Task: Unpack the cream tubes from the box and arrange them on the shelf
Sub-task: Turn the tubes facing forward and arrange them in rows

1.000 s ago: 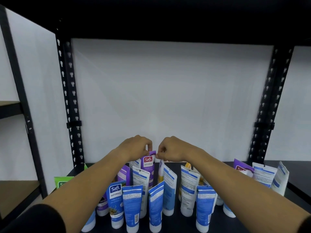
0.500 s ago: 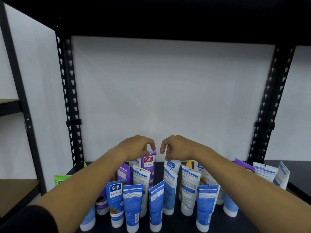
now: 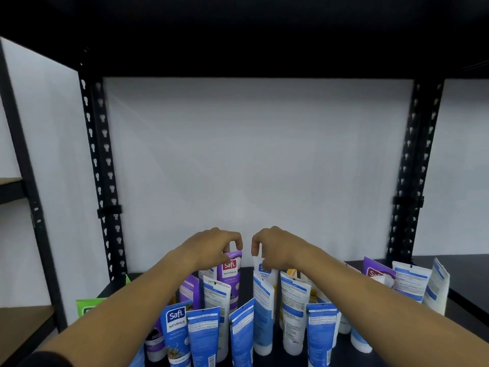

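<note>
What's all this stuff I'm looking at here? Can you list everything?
cream tubes: many, too crowded to count; mostly blue and white, standing cap-down on the shelf
purple Safi tube: one, back row, under the left hand
green tube: one, far left, partly hidden by the arm
shelf: one, black board with black slotted posts
wall: white, behind the shelf
side rack: brown boards, far left
left hand: one, holds the purple tube's top
right hand: one, holds a white-and-blue tube's top
</note>
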Motion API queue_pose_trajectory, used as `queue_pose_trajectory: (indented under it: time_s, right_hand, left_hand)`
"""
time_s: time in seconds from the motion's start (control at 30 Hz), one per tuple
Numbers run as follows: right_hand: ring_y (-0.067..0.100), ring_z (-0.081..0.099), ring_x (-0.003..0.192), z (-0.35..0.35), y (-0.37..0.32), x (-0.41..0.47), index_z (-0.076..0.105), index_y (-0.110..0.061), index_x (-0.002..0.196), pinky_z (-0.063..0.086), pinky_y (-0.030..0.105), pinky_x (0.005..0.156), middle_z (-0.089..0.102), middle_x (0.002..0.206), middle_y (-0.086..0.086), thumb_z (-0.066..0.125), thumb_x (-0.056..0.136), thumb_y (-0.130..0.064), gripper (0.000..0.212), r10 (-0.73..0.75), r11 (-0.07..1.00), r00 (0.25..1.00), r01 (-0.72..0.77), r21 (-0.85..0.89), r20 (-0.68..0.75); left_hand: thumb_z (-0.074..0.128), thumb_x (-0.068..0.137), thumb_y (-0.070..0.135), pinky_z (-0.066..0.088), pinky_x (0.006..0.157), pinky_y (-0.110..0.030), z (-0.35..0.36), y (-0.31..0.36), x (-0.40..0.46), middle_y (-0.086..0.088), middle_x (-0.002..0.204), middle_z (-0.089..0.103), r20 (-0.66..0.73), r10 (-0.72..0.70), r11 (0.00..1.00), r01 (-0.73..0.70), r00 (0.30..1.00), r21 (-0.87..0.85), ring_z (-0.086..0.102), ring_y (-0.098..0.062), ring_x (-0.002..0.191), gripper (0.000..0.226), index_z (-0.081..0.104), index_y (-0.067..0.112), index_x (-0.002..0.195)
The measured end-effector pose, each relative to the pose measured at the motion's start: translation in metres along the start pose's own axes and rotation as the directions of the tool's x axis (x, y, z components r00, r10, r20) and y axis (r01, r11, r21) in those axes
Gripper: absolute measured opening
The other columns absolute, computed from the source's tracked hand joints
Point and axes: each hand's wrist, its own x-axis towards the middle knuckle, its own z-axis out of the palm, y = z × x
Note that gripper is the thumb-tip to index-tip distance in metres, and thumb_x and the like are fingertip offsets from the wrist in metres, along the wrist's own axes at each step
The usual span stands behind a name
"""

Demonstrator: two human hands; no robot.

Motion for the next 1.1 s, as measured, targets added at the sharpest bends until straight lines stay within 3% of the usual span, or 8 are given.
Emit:
queue_pose_trajectory:
  time_s: [0.27, 0.47, 0.77, 0.97, 1.1]
  right_hand:
    - [0.021, 0.062, 0.102, -0.011, 0.006, 0.002, 0.064, -0.024, 0.110, 0.057, 0.031, 0.082, 0.059, 0.119, 0.004, 0.075, 0.081, -0.007, 0.035, -0.024, 0.999, 0.992, 0.027, 0.023, -0.121]
    - [0.020, 0.064, 0.092, -0.059, 0.022, 0.003, 0.061, -0.035, 0.094, 0.055, 0.033, 0.075, 0.063, 0.108, 0.002, 0.069, 0.079, -0.005, 0.034, -0.026, 0.999, 0.954, 0.037, 0.030, -0.297]
    - [0.020, 0.065, 0.086, -0.140, 0.119, -0.022, 0.066, -0.030, 0.095, 0.058, 0.037, 0.068, 0.069, 0.098, 0.002, 0.068, 0.080, -0.004, 0.030, 0.120, 0.991, 0.873, -0.077, 0.108, -0.473]
    - [0.007, 0.063, 0.075, -0.160, 0.197, -0.037, 0.072, -0.024, 0.097, 0.045, 0.019, 0.055, 0.071, 0.092, -0.002, 0.070, 0.081, -0.001, 0.028, 0.180, 0.980, 0.887, -0.122, 0.160, -0.426]
    - [0.006, 0.066, 0.076, -0.154, 0.248, -0.042, 0.075, -0.025, 0.093, 0.044, 0.015, 0.057, 0.073, 0.087, -0.004, 0.072, 0.080, 0.001, 0.029, 0.230, 0.964, 0.885, -0.149, 0.221, -0.404]
  left_hand:
    - [0.066, 0.091, 0.037, 0.052, 0.075, -0.023, -0.010, -0.001, 0.011, 0.006, 0.115, 0.066, -0.007, -0.014, 1.000, 0.014, 1.000, -0.019, 0.063, -0.018, 0.108, 0.033, 0.053, 0.033, 0.122]
    - [0.066, 0.091, 0.030, 0.050, 0.065, -0.024, -0.052, 0.013, 0.032, 0.010, 0.094, 0.063, -0.078, 0.005, 1.000, -0.006, 0.997, -0.013, 0.064, -0.014, 0.094, 0.024, 0.056, 0.033, 0.113]
    - [0.062, 0.090, 0.022, 0.046, 0.062, -0.028, -0.098, 0.071, 0.105, 0.009, 0.088, 0.060, -0.132, 0.097, 0.995, -0.097, 0.986, 0.012, 0.063, -0.018, 0.093, 0.020, 0.055, 0.035, 0.104]
    - [0.064, 0.090, 0.019, 0.056, 0.072, -0.034, -0.084, 0.124, 0.158, 0.008, 0.088, 0.062, -0.142, 0.179, 0.976, -0.194, 0.973, -0.099, 0.064, -0.018, 0.094, 0.021, 0.056, 0.031, 0.105]
    - [0.062, 0.089, 0.016, 0.056, 0.072, -0.035, -0.059, 0.155, 0.190, 0.009, 0.084, 0.062, -0.133, 0.231, 0.956, -0.250, 0.964, -0.153, 0.065, -0.018, 0.092, 0.021, 0.057, 0.031, 0.103]
